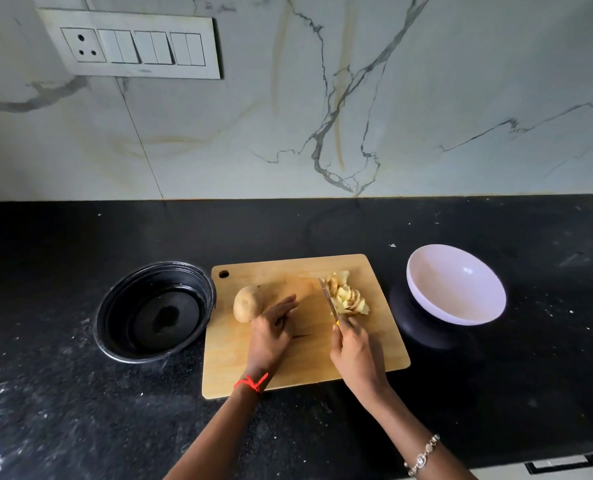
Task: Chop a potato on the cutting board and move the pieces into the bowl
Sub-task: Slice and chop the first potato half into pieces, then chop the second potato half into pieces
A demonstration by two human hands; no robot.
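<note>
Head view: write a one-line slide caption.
Right hand holds a knife against sliced potato on the cutting board; left hand beside a whole potato, white bowl empty.

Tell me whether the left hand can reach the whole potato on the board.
Probably yes: the left hand lies open right beside the whole potato on the cutting board, nothing between them; the knife is off by the slices.

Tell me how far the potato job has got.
Done: a pile of slices lies at the right of the cutting board. In hand: the right hand grips the knife, blade against that pile; the left hand lies open beside a whole potato. Left: that potato is uncut and the white bowl holds no pieces.
</note>
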